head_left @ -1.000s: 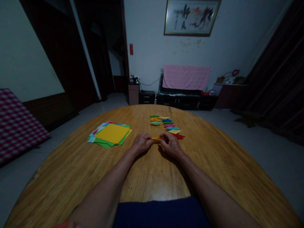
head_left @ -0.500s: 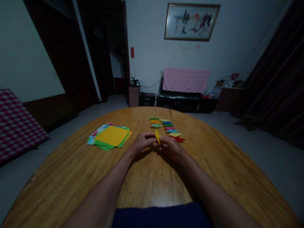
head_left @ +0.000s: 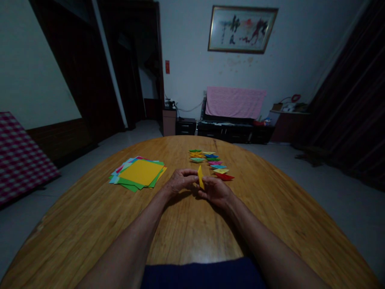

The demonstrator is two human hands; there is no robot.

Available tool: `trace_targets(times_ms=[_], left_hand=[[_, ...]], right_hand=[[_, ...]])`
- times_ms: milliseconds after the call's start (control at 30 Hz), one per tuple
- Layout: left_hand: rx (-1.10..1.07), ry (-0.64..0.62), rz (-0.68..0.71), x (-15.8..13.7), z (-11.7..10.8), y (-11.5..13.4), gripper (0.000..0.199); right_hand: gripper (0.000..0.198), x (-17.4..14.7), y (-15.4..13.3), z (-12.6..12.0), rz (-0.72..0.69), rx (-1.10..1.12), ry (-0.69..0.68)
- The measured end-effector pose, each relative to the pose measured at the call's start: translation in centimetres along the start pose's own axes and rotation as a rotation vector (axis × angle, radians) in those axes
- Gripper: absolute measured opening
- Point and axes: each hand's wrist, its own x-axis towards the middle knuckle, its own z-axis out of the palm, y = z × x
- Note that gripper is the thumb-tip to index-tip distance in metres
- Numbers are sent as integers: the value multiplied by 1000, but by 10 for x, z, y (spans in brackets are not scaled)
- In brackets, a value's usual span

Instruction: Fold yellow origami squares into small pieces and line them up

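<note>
Between my two hands a small folded yellow paper (head_left: 200,176) stands on edge, just above the middle of the table. My left hand (head_left: 182,180) has its fingers and thumb closed on the paper's left side. On its right side, the thumb and fingers of my right hand (head_left: 216,190) pinch it, with some fingertips hidden behind. Beyond my hands lie several folded paper boats in two slanting rows, among them a red boat (head_left: 224,177), a blue boat (head_left: 211,156) and an orange boat (head_left: 196,155).
A loose stack of coloured square sheets (head_left: 141,173), yellow on top, lies left of my hands on the round wooden table (head_left: 192,233). Across the room, a pink cloth (head_left: 236,102) drapes over a screen on a low black cabinet (head_left: 224,132).
The yellow paper has turned a little in my fingers and shows a narrower, more upright shape. My right hand has shifted slightly down along it.
</note>
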Motion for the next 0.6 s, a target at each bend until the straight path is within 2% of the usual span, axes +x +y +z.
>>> trace_targets(times_ms=[167, 367, 467, 600], left_hand=[[2, -12, 37, 2, 0, -3, 37], [12, -16, 75, -3, 5, -2, 28], [-17, 6, 111, -3, 11, -3, 34], [-51, 104, 211, 2, 16, -6, 56]], right_hand=[[16, -1, -1, -3, -23, -10, 35], [14, 1, 0, -6, 1, 25, -38], [13, 2, 1, -2, 25, 70, 55], [12, 3, 2, 4, 17, 49, 182]])
